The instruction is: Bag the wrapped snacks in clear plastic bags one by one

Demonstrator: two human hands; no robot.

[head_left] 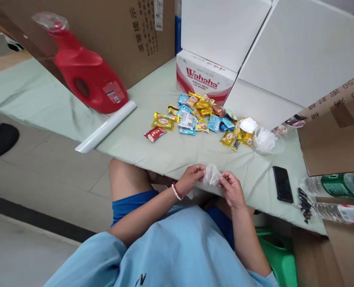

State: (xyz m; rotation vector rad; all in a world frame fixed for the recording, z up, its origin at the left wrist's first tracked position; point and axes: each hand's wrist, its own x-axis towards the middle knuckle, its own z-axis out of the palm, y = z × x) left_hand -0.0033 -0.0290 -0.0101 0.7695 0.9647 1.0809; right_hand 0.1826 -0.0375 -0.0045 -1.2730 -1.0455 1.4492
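Between my two hands, at the table's near edge, is a small crumpled clear plastic bag (212,175). My left hand (192,178) pinches its left side between thumb and fingers, a beaded bracelet on that wrist. On the other side my right hand (232,189) grips the bag's right edge, fingers closed. Beyond the hands lies a pile of small wrapped snacks (195,113) in yellow, blue and brown packets. A red snack packet (155,134) rests a little apart at the pile's left. More crumpled clear plastic (265,140) sits at the pile's right end.
A red detergent jug (87,71) and a white roll (107,127) are on the left. Behind the snacks stand a Wahaha carton (205,77) and white boxes. To the right are a black phone (282,184), dark small pieces (305,205) and two plastic bottles (338,185).
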